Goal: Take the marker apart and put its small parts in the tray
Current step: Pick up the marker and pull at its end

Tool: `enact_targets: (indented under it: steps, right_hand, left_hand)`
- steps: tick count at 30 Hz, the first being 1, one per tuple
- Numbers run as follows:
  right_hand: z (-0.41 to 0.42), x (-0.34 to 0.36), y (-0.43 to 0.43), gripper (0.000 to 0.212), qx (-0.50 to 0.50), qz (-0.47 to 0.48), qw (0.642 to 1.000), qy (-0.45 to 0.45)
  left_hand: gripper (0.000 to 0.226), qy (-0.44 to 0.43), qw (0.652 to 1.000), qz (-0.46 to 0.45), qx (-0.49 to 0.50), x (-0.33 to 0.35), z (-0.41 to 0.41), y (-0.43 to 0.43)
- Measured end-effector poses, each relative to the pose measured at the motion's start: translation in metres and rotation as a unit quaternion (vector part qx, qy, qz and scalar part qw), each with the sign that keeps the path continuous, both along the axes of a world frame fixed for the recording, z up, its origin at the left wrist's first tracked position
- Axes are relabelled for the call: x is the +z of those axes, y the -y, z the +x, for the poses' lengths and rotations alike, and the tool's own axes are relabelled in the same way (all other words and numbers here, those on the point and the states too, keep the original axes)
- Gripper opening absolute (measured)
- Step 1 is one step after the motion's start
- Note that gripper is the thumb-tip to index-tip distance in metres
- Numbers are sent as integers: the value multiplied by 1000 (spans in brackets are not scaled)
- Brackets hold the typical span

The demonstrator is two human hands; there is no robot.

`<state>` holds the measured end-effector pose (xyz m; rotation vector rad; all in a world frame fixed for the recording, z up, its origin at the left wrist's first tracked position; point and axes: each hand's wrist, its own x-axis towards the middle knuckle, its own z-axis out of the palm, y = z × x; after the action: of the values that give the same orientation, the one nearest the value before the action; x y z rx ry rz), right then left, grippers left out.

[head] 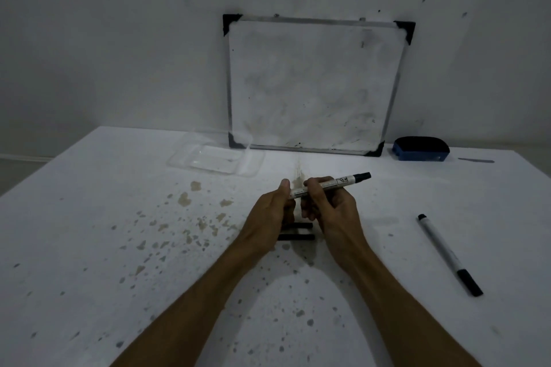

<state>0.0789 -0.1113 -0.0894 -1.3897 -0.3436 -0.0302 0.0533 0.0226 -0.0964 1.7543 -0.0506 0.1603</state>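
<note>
2 markers – 2 caps, 1 tray

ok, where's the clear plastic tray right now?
In the head view, the clear plastic tray sits on the white table left of centre, far side, touching the lower-left corner of the whiteboard that leans on the wall, beyond both hands.

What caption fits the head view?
Both hands grip a marker above two black pieces; clear tray beyond.

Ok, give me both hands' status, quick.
Left hand: closed on the marker's left end.
Right hand: closed around the marker's barrel.
</note>
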Motion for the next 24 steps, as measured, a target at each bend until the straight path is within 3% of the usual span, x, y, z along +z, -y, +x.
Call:
enact_targets:
  steps: [2,4,7,12,14,17,19,21,24]
  right_hand:
    - [-1,-1,-2,29,-19,-12,1000,10]
    - [-2,-3,-6,32,-38,-11,999,-12]
    - [-2,-2,-9,32,-50,7,997,-55]
    - [-4,-2,-12,38,-45,19,995,-90]
    - [-5,-1,-12,39,-32,13,998,-58]
    - [-5,1,-9,38,-18,-5,999,25]
    - [-6,2,-9,37,-28,-11,999,43]
    - [-9,2,-11,39,-46,-1,999,16]
    - [-10,2,-14,44,-57,15,996,-71]
  left_hand:
    - [55,-4,1000,8,8,0,0,0]
    - [42,65,988,132,47,-6,-1,-6]
    - [27,181,944,261,82,-15,1,-14]
    - [31,265,879,375,125,-16,6,-14]
    - [32,234,908,330,108,-14,1,-12]
    - [44,74,988,122,64,-4,-8,-2]
    - [51,27,996,70,54,1,-9,0]
    - [48,68,987,132,54,0,-9,-3]
    - [34,173,941,282,77,-8,-4,-17]
